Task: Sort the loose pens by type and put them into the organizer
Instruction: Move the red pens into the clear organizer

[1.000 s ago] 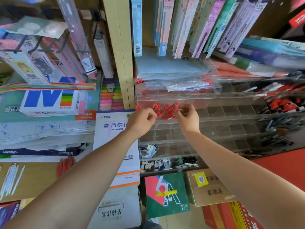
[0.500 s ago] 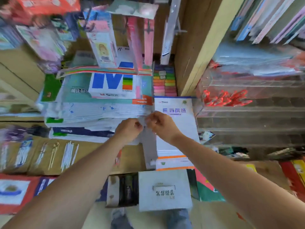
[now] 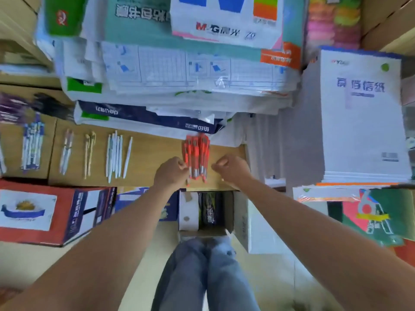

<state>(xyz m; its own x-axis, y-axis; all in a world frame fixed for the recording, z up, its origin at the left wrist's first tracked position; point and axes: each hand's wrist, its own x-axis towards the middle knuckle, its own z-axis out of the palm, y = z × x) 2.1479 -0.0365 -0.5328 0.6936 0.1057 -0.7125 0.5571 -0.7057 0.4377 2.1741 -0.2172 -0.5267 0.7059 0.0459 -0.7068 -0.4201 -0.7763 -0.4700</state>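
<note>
Now, at nine o'clock on the desk (image 3: 155, 144), the white pens (image 3: 115, 153) lie in a row. My left grip (image 3: 171, 173) is curled against the red pens (image 3: 197, 153), bundled at twelve o'clock from my hands. My right grip (image 3: 231, 169) curls just beside them at three o'clock. Whether either clasps a pen I cannot tell. A second ago both were at the organizer, now out of view, so I judge I'm fetching another red batch.
</note>
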